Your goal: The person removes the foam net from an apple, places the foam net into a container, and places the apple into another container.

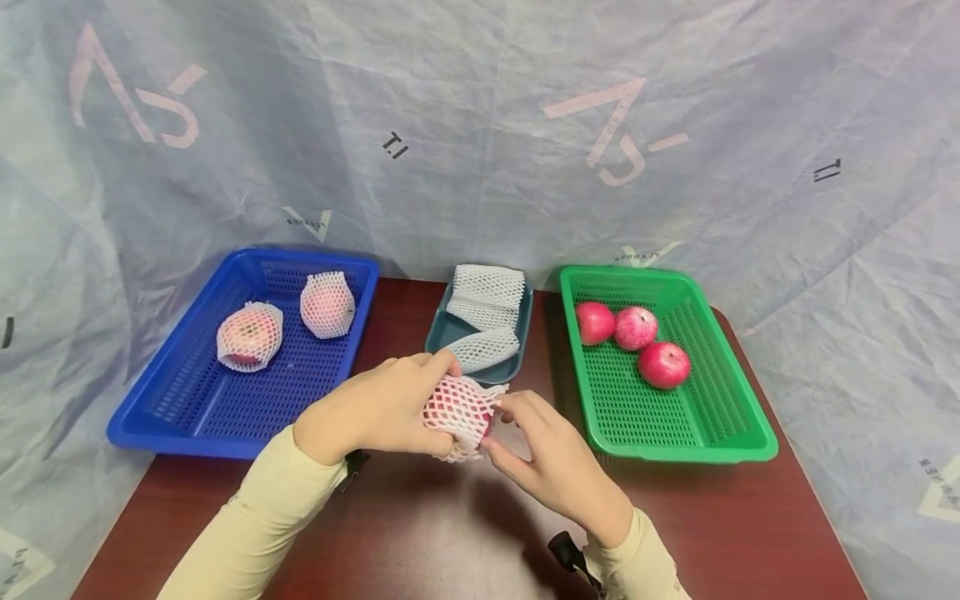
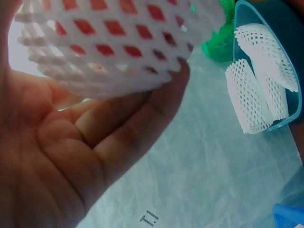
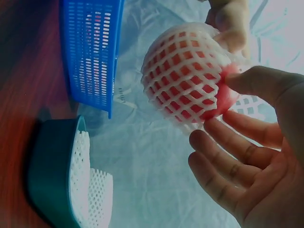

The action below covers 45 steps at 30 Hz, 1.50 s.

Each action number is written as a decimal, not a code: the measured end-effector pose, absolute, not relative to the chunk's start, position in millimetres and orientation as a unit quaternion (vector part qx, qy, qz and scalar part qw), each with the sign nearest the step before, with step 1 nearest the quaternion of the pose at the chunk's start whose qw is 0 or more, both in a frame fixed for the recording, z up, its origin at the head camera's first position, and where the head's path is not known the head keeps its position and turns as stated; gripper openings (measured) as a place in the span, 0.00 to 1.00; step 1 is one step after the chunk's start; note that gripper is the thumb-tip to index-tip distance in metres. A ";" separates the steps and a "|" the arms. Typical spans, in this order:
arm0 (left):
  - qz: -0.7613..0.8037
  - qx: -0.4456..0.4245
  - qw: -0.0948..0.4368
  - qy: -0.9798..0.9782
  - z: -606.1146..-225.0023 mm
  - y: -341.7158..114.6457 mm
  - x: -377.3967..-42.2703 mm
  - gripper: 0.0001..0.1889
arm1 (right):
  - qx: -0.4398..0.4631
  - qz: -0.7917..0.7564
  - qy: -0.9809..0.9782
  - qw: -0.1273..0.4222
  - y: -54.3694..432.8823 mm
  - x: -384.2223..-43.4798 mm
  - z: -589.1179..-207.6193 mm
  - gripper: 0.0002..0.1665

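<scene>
A red apple (image 3: pixel 228 97) sits inside a white foam net (image 1: pixel 459 410), above the table's middle. My left hand (image 1: pixel 386 404) grips it through the net, fingers underneath in the left wrist view and thumb on the near side in the head view. At the apple's bare right end, my right hand (image 1: pixel 551 454) holds it between thumb (image 3: pixel 251 83) and fingertips, by the net's edge. The right hand's lower fingers spread below the apple in the right wrist view. Part of the apple is hidden by the net and the left hand.
A blue basket (image 1: pixel 187 446) on the left holds two netted apples (image 1: pixel 250 336). Behind the hands, a dark teal tray (image 1: pixel 527 321) carries several foam nets (image 1: pixel 487 292). On the right, a green basket (image 1: pixel 682 454) contains three bare red apples (image 1: pixel 664 365). Grey cloth (image 1: pixel 480 167) hangs behind.
</scene>
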<state>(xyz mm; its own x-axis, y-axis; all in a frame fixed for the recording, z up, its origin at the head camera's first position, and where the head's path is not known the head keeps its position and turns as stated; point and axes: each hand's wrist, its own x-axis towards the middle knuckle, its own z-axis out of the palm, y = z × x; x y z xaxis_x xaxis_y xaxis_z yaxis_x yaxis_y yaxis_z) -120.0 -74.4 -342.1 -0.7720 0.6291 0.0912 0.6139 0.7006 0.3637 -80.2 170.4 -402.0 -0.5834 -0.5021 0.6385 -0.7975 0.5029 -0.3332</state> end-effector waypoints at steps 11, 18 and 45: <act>0.212 0.391 0.006 0.895 -345.6 -71.6 -110.8 0.38 | 0.363 0.343 -0.854 0.145 170.3 -82.1 -407.5 0.36; 0.235 0.430 0.005 0.872 -352.6 -73.6 -114.8 0.37 | 0.332 0.351 -0.857 0.177 169.1 -84.6 -412.2 0.44; 0.180 0.400 -0.048 0.897 -354.8 -118.2 -124.7 0.03 | 0.247 0.383 -0.875 0.165 228.3 -66.3 -413.7 0.48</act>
<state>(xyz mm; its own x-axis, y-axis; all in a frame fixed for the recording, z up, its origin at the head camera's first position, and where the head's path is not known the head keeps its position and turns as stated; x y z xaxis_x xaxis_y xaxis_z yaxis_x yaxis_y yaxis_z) -124.7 -118.2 -354.8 -0.6748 0.7009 0.2308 0.7357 0.6146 0.2847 -66.3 228.3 -413.7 -0.8237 -0.3056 0.4777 -0.5583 0.5843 -0.5889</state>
